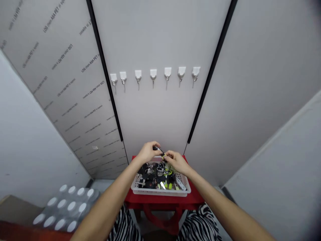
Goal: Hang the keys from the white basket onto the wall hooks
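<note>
My left hand and my right hand meet above the far edge of a white perforated basket. Both are closed in a pinch on a small black item with a bit of yellow-green at its end; it looks like a key or key fob. The basket holds a heap of small black, silver and yellow-green pieces, likely keys and fobs. It rests on a red stool or small table against the wall, in front of my knees in zebra-striped fabric.
A row of several white adhesive hooks with metal prongs is fixed to the grey wall panel above, all bare. Black vertical strips divide the panels. A shrink-wrapped pack of white-capped bottles lies on the floor at lower left.
</note>
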{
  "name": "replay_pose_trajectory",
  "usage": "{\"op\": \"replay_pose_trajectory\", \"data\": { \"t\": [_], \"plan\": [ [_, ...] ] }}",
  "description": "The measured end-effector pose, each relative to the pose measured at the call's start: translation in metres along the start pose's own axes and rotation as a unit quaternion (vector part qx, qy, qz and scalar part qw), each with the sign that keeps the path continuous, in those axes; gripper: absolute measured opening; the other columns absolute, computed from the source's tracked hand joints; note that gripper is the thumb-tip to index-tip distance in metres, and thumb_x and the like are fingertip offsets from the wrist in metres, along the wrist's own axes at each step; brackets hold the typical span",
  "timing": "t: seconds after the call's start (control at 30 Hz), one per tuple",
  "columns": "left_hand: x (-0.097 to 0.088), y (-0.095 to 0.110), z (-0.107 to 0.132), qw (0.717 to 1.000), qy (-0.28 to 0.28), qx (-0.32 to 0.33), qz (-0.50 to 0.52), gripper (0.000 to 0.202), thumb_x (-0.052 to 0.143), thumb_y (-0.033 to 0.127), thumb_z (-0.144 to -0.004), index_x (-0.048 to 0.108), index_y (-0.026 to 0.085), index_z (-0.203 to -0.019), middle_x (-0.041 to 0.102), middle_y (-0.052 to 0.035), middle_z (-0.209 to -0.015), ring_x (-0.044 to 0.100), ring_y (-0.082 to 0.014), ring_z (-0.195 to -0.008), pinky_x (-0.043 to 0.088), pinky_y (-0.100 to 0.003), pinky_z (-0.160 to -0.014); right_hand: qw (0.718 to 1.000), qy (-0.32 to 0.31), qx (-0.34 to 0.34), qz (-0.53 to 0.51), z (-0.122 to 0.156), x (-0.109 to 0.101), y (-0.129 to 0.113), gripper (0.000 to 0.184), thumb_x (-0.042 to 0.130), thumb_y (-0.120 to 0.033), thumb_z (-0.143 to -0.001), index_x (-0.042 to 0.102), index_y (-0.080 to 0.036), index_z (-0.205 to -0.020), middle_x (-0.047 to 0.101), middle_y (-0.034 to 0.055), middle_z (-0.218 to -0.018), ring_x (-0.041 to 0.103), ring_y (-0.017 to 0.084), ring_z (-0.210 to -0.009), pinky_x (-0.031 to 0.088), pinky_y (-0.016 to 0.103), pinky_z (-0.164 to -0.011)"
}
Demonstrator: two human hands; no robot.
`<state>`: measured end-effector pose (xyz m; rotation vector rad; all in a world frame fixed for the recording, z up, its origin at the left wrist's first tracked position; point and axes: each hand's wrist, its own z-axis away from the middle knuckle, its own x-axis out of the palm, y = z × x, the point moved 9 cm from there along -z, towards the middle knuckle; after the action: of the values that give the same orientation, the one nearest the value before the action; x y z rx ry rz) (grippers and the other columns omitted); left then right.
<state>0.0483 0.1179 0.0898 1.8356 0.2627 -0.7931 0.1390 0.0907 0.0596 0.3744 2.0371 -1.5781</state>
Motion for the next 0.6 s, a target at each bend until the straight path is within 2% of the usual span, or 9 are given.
{"op": "replay_pose_trajectory", "data": {
  "t": [0.07, 0.17, 0.23, 0.3, 0.4, 0.5, 0.6],
  "plan": [
    [-0.013, 0.007, -0.004, 0.997, 0.023, -0.006, 0.073, 0.024, 0.053, 0.022, -0.053, 0.053, 0.013, -0.076, 0.056, -0.0024, -0.075, 0.049, -0.0108, -0.069, 0.036, -0.021, -0.065, 0.997, -0.005, 0.009, -0.072, -0.002, -0.002, -0.006, 0.018, 0.037, -0.03, -0.066, 0.046, -0.014, -0.065, 0.046, -0.0029, -0.051, 0.04, 0.007, -0.046, 0.031, 0.019, -0.047],
    [-0.019, 0.015, -0.009, 0.99, 0.03, -0.02, 0.137, 0.019, 0.054, 0.016, -0.051, 0.053, 0.012, -0.07, 0.055, -0.0016, -0.07, 0.048, -0.0099, -0.066, 0.036, -0.022, -0.065, 0.99, 0.002, -0.005, -0.138, -0.003, -0.004, -0.018, 0.017, 0.042, -0.029, -0.065, 0.045, -0.014, -0.073, 0.042, -0.0054, -0.048, 0.037, 0.005, -0.043, 0.03, 0.017, -0.044],
    [-0.022, 0.024, -0.012, 0.986, 0.047, -0.014, 0.159, 0.017, 0.054, 0.013, -0.049, 0.053, 0.012, -0.067, 0.054, -0.0005, -0.066, 0.048, -0.0095, -0.063, 0.036, -0.022, -0.063, 0.989, 0.028, -0.022, -0.142, -0.004, -0.008, -0.024, 0.017, 0.043, -0.028, -0.064, 0.044, -0.014, -0.074, 0.04, -0.0062, -0.047, 0.035, 0.005, -0.042, 0.029, 0.017, -0.042],
    [-0.026, 0.036, -0.015, 0.976, 0.071, -0.003, 0.208, 0.02, 0.055, 0.011, -0.047, 0.052, 0.012, -0.067, 0.053, 0.0004, -0.064, 0.047, -0.0089, -0.062, 0.037, -0.022, -0.062, 0.989, 0.073, -0.031, -0.126, -0.005, -0.017, -0.028, 0.015, 0.042, -0.029, -0.066, 0.043, -0.015, -0.068, 0.038, -0.0063, -0.045, 0.034, 0.005, -0.04, 0.027, 0.017, -0.041],
    [-0.031, 0.053, -0.021, 0.94, 0.105, 0.001, 0.326, 0.025, 0.055, 0.01, -0.046, 0.049, 0.012, -0.07, 0.051, 0.0021, -0.062, 0.046, -0.0068, -0.059, 0.037, -0.02, -0.059, 0.984, 0.127, -0.04, -0.115, -0.007, -0.034, -0.037, 0.02, 0.036, -0.032, -0.069, 0.038, -0.015, -0.059, 0.037, -0.0057, -0.043, 0.034, 0.005, -0.04, 0.028, 0.018, -0.041],
    [-0.034, 0.069, -0.026, 0.909, 0.114, 0.0, 0.4, 0.024, 0.054, 0.011, -0.049, 0.047, 0.012, -0.072, 0.048, 0.0039, -0.058, 0.044, -0.0047, -0.052, 0.035, -0.018, -0.051, 0.981, 0.14, -0.056, -0.121, -0.009, -0.05, -0.05, 0.023, 0.033, -0.032, -0.071, 0.039, -0.015, -0.057, 0.039, -0.004, -0.046, 0.038, 0.007, -0.044, 0.03, 0.019, -0.044],
    [-0.04, 0.085, -0.033, 0.907, 0.114, 0.015, 0.405, 0.024, 0.054, 0.01, -0.048, 0.048, 0.011, -0.072, 0.047, 0.0044, -0.055, 0.042, -0.0043, -0.05, 0.033, -0.017, -0.049, 0.975, 0.151, -0.081, -0.142, -0.01, -0.068, -0.065, 0.022, 0.034, -0.034, -0.07, 0.043, -0.015, -0.062, 0.041, -0.0031, -0.05, 0.039, 0.007, -0.047, 0.032, 0.019, -0.046]
  ]
}}
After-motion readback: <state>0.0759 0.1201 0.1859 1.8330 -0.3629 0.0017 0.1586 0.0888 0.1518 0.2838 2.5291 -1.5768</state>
